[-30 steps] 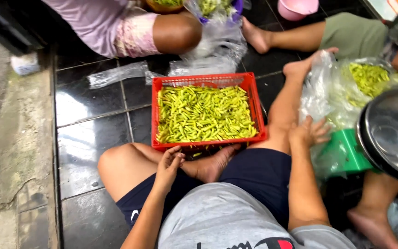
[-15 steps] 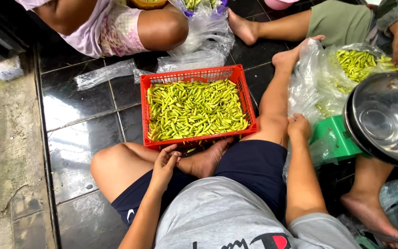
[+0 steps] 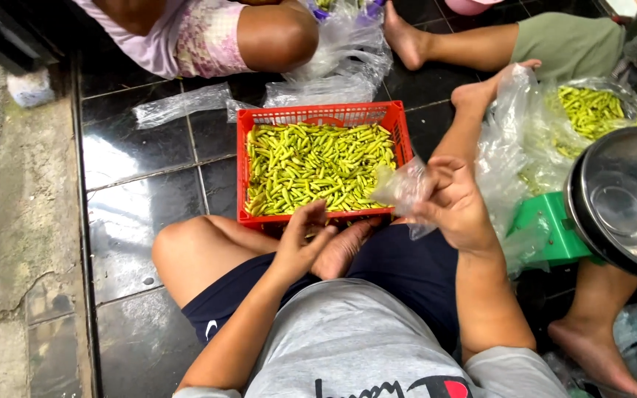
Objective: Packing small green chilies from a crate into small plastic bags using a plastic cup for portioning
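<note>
The right hand [image 3: 455,206] pinches a thin clear plastic bag [image 3: 401,186], light, limp and slippery, beside the red basket [image 3: 318,116]; the left hand [image 3: 300,243], empty and half-curled, hovers at the basket's near rim.

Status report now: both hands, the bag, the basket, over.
Right hand holds small clear plastic bag up. Left hand empty, fingers at near rim of red basket. Basket full of green chilies. Nothing between hands and basket.

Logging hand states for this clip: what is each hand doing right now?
Left hand: open, empty, at the red basket's near edge.
Right hand: closed on a small clear plastic bag.
</note>
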